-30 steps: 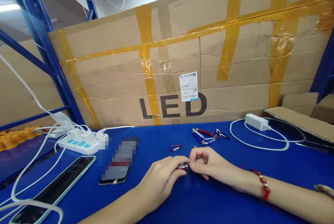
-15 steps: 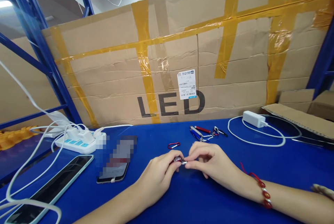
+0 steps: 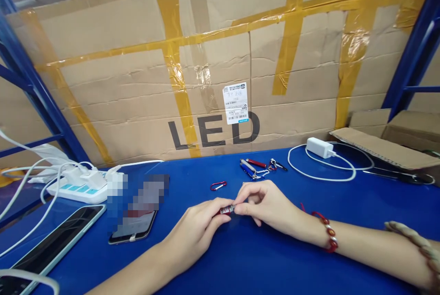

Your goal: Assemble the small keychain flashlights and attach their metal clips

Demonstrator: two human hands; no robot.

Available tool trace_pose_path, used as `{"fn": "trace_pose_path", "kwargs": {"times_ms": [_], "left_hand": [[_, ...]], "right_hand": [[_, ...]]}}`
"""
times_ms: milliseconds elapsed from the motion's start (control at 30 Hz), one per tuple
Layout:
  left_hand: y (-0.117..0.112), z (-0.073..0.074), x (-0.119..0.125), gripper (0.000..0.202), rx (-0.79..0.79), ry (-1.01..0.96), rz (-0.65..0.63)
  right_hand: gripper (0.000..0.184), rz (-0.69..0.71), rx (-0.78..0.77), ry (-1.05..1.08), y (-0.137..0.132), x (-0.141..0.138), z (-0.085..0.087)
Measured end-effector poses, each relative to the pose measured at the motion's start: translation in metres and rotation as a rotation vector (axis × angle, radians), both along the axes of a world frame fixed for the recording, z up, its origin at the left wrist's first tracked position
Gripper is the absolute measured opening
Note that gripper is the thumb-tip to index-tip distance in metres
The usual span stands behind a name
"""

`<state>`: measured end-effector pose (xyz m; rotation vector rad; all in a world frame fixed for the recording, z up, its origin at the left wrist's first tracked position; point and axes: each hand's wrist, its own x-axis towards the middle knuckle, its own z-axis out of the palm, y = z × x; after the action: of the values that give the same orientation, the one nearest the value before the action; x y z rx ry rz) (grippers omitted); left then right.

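Note:
My left hand [image 3: 197, 226] is closed around a small red metal tube [image 3: 226, 210] with a white printed label. The tube lies roughly level between thumb and forefinger, just above the blue table. At its right end, my right hand [image 3: 263, 203] pinches with thumb and forefinger, and the fingertips hide what is there. Just beyond the hands lies a red carabiner [image 3: 218, 186]. Farther back are a red tube [image 3: 256, 163], a blue tube [image 3: 247, 169] and some silver clips [image 3: 261, 174].
A white power strip [image 3: 77, 192] with plugs and cables stands at the left. Near it lie a phone in a light case [image 3: 58, 244] and a dark phone [image 3: 135, 228]. A white charger [image 3: 319, 147] with a looped cable is at the right. Behind rises a large cardboard box [image 3: 137, 97].
The view has shifted right and slightly down. Both hands still hold the small tube. Its label shows more now, and the silver piece seen at its end is covered by my right fingertips.

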<state>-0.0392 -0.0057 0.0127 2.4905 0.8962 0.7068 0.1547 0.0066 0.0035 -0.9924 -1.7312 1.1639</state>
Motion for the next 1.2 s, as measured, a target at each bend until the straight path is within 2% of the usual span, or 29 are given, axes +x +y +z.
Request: {"fn": "trace_pose_path", "kwargs": {"times_ms": [100,200,400,500,633,700,933,1200], "left_hand": [[0.001,-0.001,-0.001,0.022,0.009,0.001,-0.033],[0.002,-0.001,-0.001,0.021,0.033,0.013,-0.056],[0.004,-0.005,0.000,0.022,0.139,0.053,-0.085],[0.004,-0.005,0.000,0.023,0.112,0.063,-0.036],[0.003,-0.004,0.001,0.026,0.098,0.072,-0.002],[0.002,-0.004,0.001,0.026,0.091,0.068,0.006],[0.003,-0.004,0.000,0.023,0.006,0.078,0.018],[-0.008,0.009,0.002,0.019,-0.079,0.104,0.010]], "right_hand": [[0.025,0.052,-0.089,0.036,0.004,0.001,-0.003],[0.029,0.047,-0.137,0.029,0.006,0.001,-0.002],[0.031,0.059,-0.098,-0.011,-0.001,-0.001,0.007],[0.030,-0.008,0.027,-0.007,-0.006,-0.001,0.008],[0.018,-0.069,0.382,-0.020,-0.006,-0.001,0.002],[0.015,-0.054,0.484,-0.025,-0.005,0.000,-0.001],[0.013,-0.027,0.609,-0.099,-0.008,0.000,-0.003],[0.022,-0.057,0.752,-0.242,-0.013,0.004,-0.003]]}}
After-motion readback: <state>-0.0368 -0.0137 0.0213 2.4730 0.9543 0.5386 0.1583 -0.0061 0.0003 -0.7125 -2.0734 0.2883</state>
